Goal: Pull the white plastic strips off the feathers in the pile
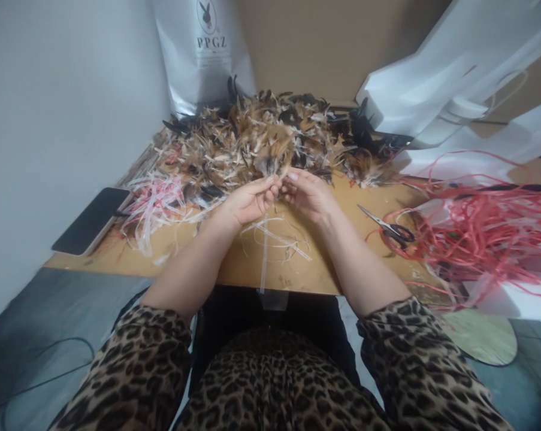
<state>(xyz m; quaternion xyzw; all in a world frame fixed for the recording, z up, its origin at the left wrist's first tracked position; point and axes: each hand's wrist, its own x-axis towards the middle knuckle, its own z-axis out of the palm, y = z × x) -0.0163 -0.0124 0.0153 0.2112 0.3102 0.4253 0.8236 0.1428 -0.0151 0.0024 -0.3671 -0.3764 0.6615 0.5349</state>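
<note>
The feather tuft [274, 158], soft, wispy and tawny brown with a greyish patch, is above the tabletop [313, 278], at the near edge of a heap of feathers [234, 134]. The left hand [254, 200] and right hand [310, 194] meet at its lower end, the fingers of both drawn narrow and pinching it; they hide its base, and its upper outline blends into the heap behind. That heap is ragged and dense, mixing brown, cream and glossy black. Below the hands, thin, flat white strips [264, 254] lie loosely crossed on the smooth, tan tabletop.

To the left, a frayed tangle of pink and white ribbon [156, 197] lies near a flat black phone [90, 221] at the edge. To the right, dark-handled scissors [389, 228] lie with their blades towards the hands, beside a springy mass of red strips [490, 233]. Behind the heap, a shiny silver bag [207, 60] stands upright against a plain brown panel [306, 48], and creased white sheeting [432, 78] crowds the right.
</note>
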